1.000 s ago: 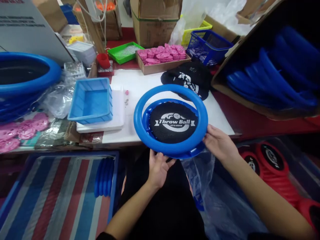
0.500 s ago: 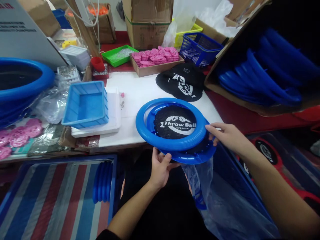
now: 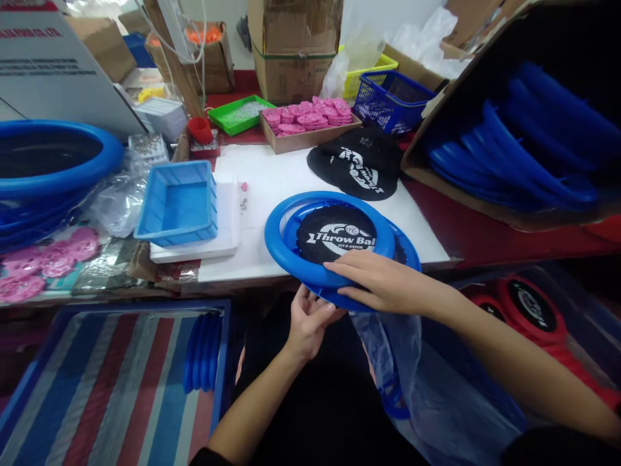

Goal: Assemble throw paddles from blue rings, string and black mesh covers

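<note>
A blue plastic ring (image 3: 278, 243) lies on top of a blue frame (image 3: 412, 254) at the near edge of the white worktop. Inside the ring shows a black mesh disc (image 3: 310, 226) printed "Throw Ball". My left hand (image 3: 309, 323) is closed on the near rim from below, thumb uppermost. Over the near right part of the ring, my right hand (image 3: 378, 278) lies with its fingers bent across the rim. It covers the end of the lettering. Several black printed fabric discs (image 3: 356, 162) lie just behind the ring.
Left of the ring, a light-blue tray (image 3: 177, 204) sits on a white board. At the back are pink parts in a box (image 3: 310, 133), a green tray (image 3: 240, 116) and a blue basket (image 3: 391, 103). A tilted carton (image 3: 509, 200) of blue rings stands right; a lined crate (image 3: 121, 388) is below left.
My right hand has moved left from the frame's right edge onto the near part of the ring. My left hand keeps its hold on the near rim.
</note>
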### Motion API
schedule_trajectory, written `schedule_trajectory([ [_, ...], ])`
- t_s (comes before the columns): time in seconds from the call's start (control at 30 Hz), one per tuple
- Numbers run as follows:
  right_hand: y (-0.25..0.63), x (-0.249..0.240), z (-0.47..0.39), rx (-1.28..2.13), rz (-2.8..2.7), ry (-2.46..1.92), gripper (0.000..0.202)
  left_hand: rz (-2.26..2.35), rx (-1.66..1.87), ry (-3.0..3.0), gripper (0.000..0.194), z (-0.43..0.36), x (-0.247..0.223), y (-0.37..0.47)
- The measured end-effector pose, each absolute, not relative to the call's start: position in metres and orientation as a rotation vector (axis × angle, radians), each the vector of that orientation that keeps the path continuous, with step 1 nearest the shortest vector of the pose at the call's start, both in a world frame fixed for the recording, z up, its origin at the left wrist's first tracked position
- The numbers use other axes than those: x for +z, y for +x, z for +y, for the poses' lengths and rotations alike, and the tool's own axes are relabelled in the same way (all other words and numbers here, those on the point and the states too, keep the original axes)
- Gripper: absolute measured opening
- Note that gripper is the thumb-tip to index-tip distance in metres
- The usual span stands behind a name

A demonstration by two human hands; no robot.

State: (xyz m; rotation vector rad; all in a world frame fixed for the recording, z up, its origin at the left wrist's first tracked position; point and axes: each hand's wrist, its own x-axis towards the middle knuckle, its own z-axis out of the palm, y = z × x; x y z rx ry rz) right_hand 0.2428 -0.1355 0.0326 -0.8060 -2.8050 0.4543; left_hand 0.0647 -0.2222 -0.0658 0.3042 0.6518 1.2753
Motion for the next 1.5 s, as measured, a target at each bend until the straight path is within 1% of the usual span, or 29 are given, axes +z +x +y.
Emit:
schedule_trajectory([
  [0.1,0.239,0.037,-0.123,0.550,-2.680,-0.819,0.046,0.655,1.345,0.294,0.066,-0.219,-0.052,0.063],
  [0.27,0.238,0.056,-0.108,0.663,-2.490,-0.847,0.045,0.573,1.365,0.314,0.095,-0.211,-0.026,0.065],
  [0.3,0.238,0.058,-0.106,0.679,-2.475,-0.848,0.045,0.568,1.373,0.316,0.098,-0.209,-0.023,0.067],
  [0.37,0.238,0.061,-0.103,0.707,-2.453,-0.843,0.045,0.571,1.396,0.317,0.092,-0.205,-0.017,0.072],
  [0.47,0.237,0.061,-0.098,0.731,-2.403,-0.822,0.047,0.574,1.404,0.339,0.068,-0.198,-0.013,0.078],
  [0.53,0.236,0.063,-0.096,0.725,-2.366,-0.828,0.047,0.578,1.404,0.358,0.059,-0.195,-0.010,0.080],
  [0.7,0.243,0.084,-0.093,0.564,-2.267,-0.955,0.047,0.532,1.390,0.389,0.060,-0.186,-0.002,0.081],
  [0.9,0.263,0.122,-0.114,0.253,-2.152,-1.011,0.046,0.472,1.432,0.474,0.074,-0.168,0.022,0.090],
  [1.0,0.271,0.135,-0.133,0.173,-2.193,-0.991,0.047,0.458,1.478,0.504,0.074,-0.173,0.034,0.099],
  [1.13,0.286,0.136,-0.154,0.249,-2.239,-0.989,0.052,0.495,1.542,0.506,0.070,-0.193,0.037,0.101],
  [1.27,0.305,0.120,-0.162,0.424,-2.263,-0.880,0.057,0.487,1.519,0.533,0.068,-0.205,0.035,0.084],
  [1.4,0.309,0.103,-0.165,0.563,-2.264,-0.833,0.054,0.437,1.444,0.533,0.060,-0.205,0.035,0.065],
  [1.5,0.304,0.097,-0.169,0.596,-2.248,-0.799,0.052,0.440,1.410,0.523,0.060,-0.204,0.035,0.059],
])
